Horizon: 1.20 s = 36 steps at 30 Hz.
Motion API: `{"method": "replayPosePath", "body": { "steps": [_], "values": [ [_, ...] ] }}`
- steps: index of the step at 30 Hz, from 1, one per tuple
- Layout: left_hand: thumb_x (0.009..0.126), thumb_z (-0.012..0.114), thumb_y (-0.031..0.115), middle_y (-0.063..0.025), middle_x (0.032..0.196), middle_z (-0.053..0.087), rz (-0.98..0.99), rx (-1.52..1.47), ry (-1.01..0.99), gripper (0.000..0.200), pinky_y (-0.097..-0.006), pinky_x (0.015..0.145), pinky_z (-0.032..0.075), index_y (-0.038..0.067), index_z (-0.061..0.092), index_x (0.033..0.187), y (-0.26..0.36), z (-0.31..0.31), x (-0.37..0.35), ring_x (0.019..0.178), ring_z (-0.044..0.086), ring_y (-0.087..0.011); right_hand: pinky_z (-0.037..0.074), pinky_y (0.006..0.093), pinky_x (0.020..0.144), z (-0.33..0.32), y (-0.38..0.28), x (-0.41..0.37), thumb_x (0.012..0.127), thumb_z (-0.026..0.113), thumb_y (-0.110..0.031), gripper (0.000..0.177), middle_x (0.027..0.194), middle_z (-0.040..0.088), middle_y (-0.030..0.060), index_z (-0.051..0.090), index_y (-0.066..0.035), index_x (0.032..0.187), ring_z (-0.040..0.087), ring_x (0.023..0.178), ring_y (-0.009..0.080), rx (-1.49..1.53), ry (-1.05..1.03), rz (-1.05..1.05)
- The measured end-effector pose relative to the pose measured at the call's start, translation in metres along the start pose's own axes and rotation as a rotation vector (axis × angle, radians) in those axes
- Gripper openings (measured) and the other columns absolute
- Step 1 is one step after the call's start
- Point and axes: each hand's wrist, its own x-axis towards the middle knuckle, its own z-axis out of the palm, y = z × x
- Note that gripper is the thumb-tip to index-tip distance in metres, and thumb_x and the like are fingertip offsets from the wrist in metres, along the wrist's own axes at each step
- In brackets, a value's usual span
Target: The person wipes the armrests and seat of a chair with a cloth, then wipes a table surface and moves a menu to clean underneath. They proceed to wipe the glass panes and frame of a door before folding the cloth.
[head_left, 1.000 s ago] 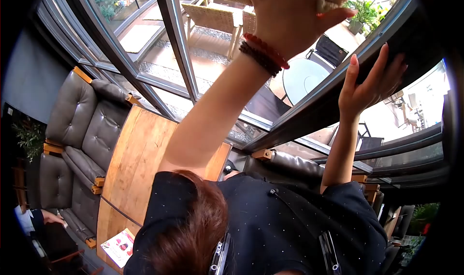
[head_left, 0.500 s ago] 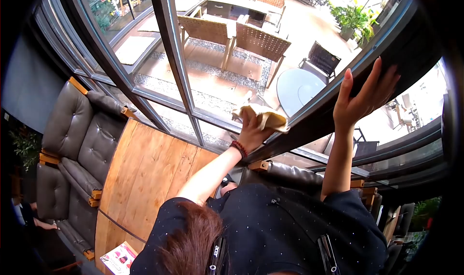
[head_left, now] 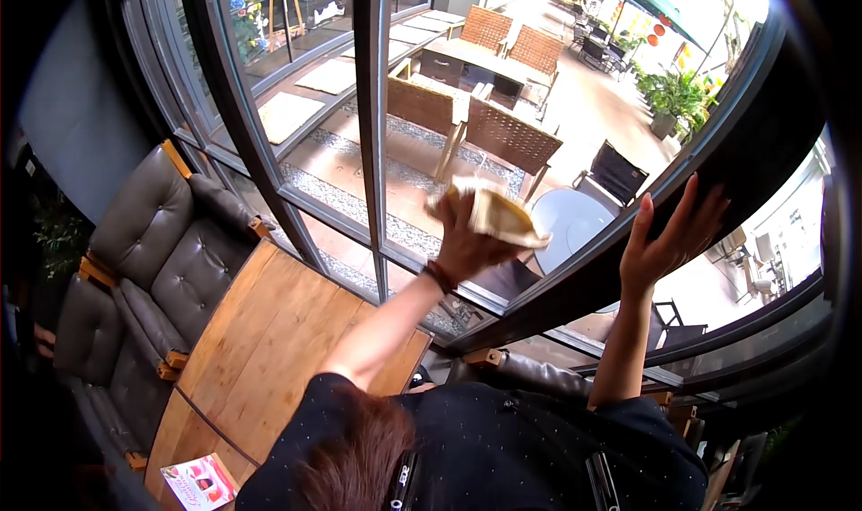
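My left hand (head_left: 469,240) is closed around a cream-coloured cloth (head_left: 498,215), which is bunched and slightly blurred against the lower part of the window pane (head_left: 422,183). A dark red bracelet circles the left wrist. On the right, my right hand (head_left: 669,251) is raised with its fingers spread over the wide dark window post (head_left: 611,242); nothing is in it. The dark window frame (head_left: 368,107) rises to the left of the cloth.
Below the window stands a wooden table (head_left: 269,331) with a printed card (head_left: 199,482) at its near corner. Brown leather armchairs (head_left: 193,259) line the left side. Beyond the glass are woven chairs (head_left: 512,134), a round table (head_left: 570,228) and plants (head_left: 673,98).
My left hand and the cloth have lifted slightly off the lower frame bar, higher over the pane. My right hand stays spread on the post, lower in view. The camera view has shifted.
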Motion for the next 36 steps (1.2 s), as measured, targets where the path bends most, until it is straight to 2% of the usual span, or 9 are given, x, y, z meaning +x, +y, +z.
{"method": "replayPosePath", "body": {
  "steps": [7,9,14,22,27,31,33,34,36],
  "values": [
    [0.071,0.049,0.074,-0.0310,0.135,0.030,0.369,0.476,0.475,0.077,-0.0746,0.093,0.010,0.028,0.046,0.132,-0.026,-0.148,0.209,0.124,0.023,-0.0565,0.016,0.0541,0.107,0.000,0.001,0.000,0.090,0.048,-0.041,0.056,0.145,0.030,0.0176,0.040,-0.012,0.137,0.023,0.134,0.0414,-0.001,-0.003,0.002],
    [0.076,0.057,0.057,-0.0338,0.139,0.023,0.462,0.366,0.600,0.074,-0.0669,0.095,0.019,0.003,0.048,0.127,-0.018,-0.189,0.249,0.125,0.021,-0.0555,0.016,0.0541,0.107,0.001,0.002,-0.001,0.090,0.048,-0.041,0.055,0.145,0.030,0.0177,0.041,-0.012,0.137,0.023,0.134,0.0413,0.011,0.007,-0.008],
    [0.074,0.055,0.063,-0.0285,0.143,0.022,0.275,0.528,0.759,0.086,-0.0656,0.095,0.022,0.002,0.041,0.133,-0.001,-0.212,0.292,0.128,0.025,-0.0491,0.017,0.0535,0.107,-0.001,0.001,0.001,0.090,0.049,-0.040,0.055,0.145,0.030,0.0188,0.042,-0.011,0.136,0.024,0.134,0.0415,0.016,0.019,-0.012],
    [0.065,0.059,0.064,-0.0225,0.127,0.038,0.346,0.208,0.424,0.066,-0.0819,0.087,0.007,0.043,0.047,0.126,0.037,-0.106,0.178,0.128,0.019,-0.0552,0.017,0.0522,0.107,-0.002,-0.002,0.002,0.090,0.049,-0.038,0.054,0.144,0.030,0.0205,0.042,-0.008,0.135,0.024,0.134,0.0421,-0.009,-0.008,0.010],
    [0.072,0.055,0.065,-0.0080,0.145,0.024,0.215,0.253,0.413,0.068,-0.0783,0.091,0.014,0.048,0.032,0.134,0.016,-0.015,0.066,0.130,0.027,-0.0452,0.018,0.0518,0.107,-0.002,-0.003,0.001,0.090,0.052,-0.034,0.054,0.143,0.030,0.0220,0.042,-0.007,0.135,0.025,0.133,0.0421,-0.010,-0.001,-0.007],
    [0.082,0.061,0.025,-0.0093,0.140,0.036,0.186,0.127,0.302,0.044,-0.0671,0.100,0.019,0.033,0.051,0.124,-0.024,0.001,-0.007,0.132,0.029,-0.0346,0.021,0.0519,0.106,0.000,0.002,0.002,0.091,0.052,-0.037,0.053,0.142,0.032,0.0222,0.043,-0.007,0.134,0.027,0.132,0.0418,-0.018,0.052,-0.086],
    [0.084,0.057,0.016,-0.0140,0.133,0.043,-0.083,-0.113,0.425,0.043,-0.0617,0.101,0.024,0.025,0.051,0.126,-0.019,-0.013,-0.017,0.127,0.035,-0.0359,0.022,0.0499,0.106,0.000,-0.001,0.004,0.092,0.052,-0.039,0.053,0.141,0.035,0.0196,0.045,-0.007,0.134,0.029,0.131,0.0394,0.006,0.086,-0.093],
    [0.086,0.057,0.016,-0.0219,0.135,0.040,-0.303,-0.347,0.475,0.038,-0.0470,0.105,0.028,0.012,0.053,0.124,-0.017,-0.032,-0.013,0.132,0.030,-0.0362,0.022,0.0498,0.106,0.000,-0.001,0.004,0.092,0.052,-0.038,0.053,0.141,0.035,0.0195,0.045,-0.007,0.134,0.030,0.131,0.0390,0.005,0.088,-0.101],
    [0.096,0.044,0.022,-0.0148,0.118,0.051,-0.577,-0.610,0.883,0.037,-0.0330,0.090,0.042,0.000,0.045,0.125,-0.015,-0.077,0.007,0.106,0.050,-0.0229,0.021,0.0496,0.106,0.000,0.001,0.004,0.092,0.052,-0.038,0.052,0.141,0.036,0.0189,0.045,-0.007,0.134,0.030,0.131,0.0382,0.002,0.099,-0.095]
  ]
}}
